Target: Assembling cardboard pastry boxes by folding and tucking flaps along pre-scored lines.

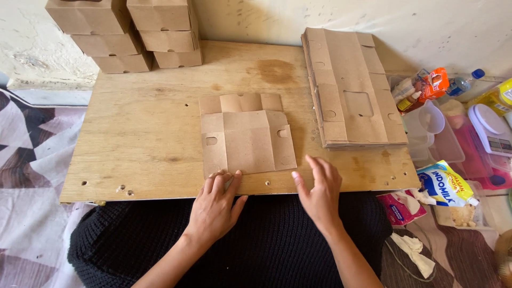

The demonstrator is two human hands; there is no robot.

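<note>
Flat box blank laid at frame centre on plywood board [144, 133].

Blank [246, 136] is touched at its lower edge by left hand [216, 205], fingers open; right hand [319, 192] is held open beside it, nothing gripped. Blank could be creased crookedly if pressed unevenly.

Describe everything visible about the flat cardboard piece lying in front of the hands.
The flat brown die-cut cardboard box blank lies unfolded on the bare plywood board, near its front edge. It has creased panels, a row of small flaps along its far edge and small punched slots on both side panels. The left hand touches its near left corner with its fingers; the right hand rests just right of it, apart.
</note>
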